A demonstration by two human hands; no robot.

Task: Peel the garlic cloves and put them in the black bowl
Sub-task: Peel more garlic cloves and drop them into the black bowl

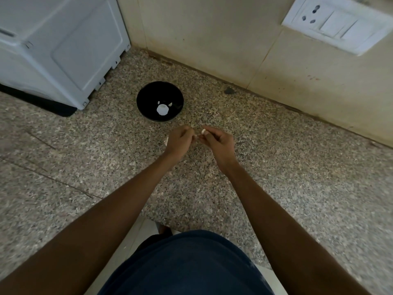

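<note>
Head view: garlic clove (203,131) is sitting pinched in the right hand (219,143), while the left hand (179,141) is gripping what looks like its skin. Black bowl (160,101) is lying ahead and slightly left on the speckled surface (276,167), nearer the left hand. No readable writing is showing.

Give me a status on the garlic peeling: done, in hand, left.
Done: a few white peeled pieces already lie in the black bowl on the speckled counter. In hand: the left hand and right hand pinch one garlic clove between them, short of the bowl. Left: finishing and dropping it in; no other unpeeled cloves are visible.
</note>
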